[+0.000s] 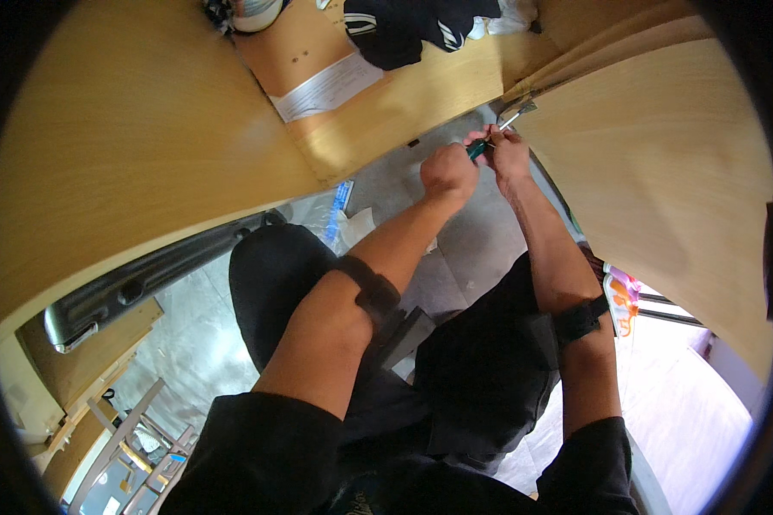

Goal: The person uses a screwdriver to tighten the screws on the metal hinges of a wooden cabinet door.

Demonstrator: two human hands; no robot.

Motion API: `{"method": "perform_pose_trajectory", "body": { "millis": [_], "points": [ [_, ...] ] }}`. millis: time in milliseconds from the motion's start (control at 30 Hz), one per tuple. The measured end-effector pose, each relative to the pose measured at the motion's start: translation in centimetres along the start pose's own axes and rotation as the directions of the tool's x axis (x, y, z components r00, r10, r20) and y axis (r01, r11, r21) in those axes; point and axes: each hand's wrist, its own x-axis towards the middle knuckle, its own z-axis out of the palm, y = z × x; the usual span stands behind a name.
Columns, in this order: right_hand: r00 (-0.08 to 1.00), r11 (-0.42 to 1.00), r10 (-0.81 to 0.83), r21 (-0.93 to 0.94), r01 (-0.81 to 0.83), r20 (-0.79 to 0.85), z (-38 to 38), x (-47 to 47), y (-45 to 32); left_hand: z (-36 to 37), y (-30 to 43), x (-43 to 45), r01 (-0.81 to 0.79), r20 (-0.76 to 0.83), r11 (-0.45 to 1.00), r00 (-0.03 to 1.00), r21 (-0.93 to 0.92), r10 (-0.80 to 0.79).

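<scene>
A screwdriver with a green handle (pixel 477 149) slants up and to the right, its metal shaft ending at a metal hinge (pixel 527 107) by the edge of the right wooden door panel. My left hand (pixel 449 170) is closed around the back end of the handle. Farther along the tool, the fingers of my right hand (pixel 510 153) pinch it near the front of the handle and the shaft. The tip's exact seat at the hinge is too small to tell.
A wooden cabinet floor (pixel 412 106) holds a paper sheet (pixel 328 89) and black clothing (pixel 412 32). Wooden panels (pixel 135 129) (pixel 657 174) stand on both sides. Plastic packaging (pixel 338 212) lies on the grey tiles, and a chair (pixel 129 450) stands at lower left.
</scene>
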Motion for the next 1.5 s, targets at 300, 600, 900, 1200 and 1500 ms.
{"method": "perform_pose_trajectory", "body": {
  "millis": [300,600,900,1200,1500],
  "points": [
    [0.923,0.913,-0.273,-0.376,0.16,-0.272,0.5,1.7,1.7,-1.3,-2.3,3.3,0.286,0.669,0.879,0.742,-0.381,0.049],
    [0.885,0.848,-0.359,-0.5,0.176,-0.297,-0.8,3.6,2.4,1.5,0.3,-1.2,-0.06,-0.123,0.998,0.99,0.025,0.063],
    [0.958,0.933,-0.137,-0.357,0.04,-0.25,1.8,1.8,-0.4,0.2,-5.4,5.1,0.262,0.609,0.865,0.79,-0.429,0.063],
    [0.923,0.82,-0.267,-0.569,0.066,-0.278,-1.4,2.7,0.6,2.2,0.3,-1.0,0.007,-0.148,1.0,0.989,0.007,-0.006],
    [0.968,0.949,-0.128,-0.311,0.056,-0.216,-0.7,3.0,0.2,2.3,-4.2,3.9,0.434,0.749,0.767,0.657,-0.473,0.089]
  ]
}}
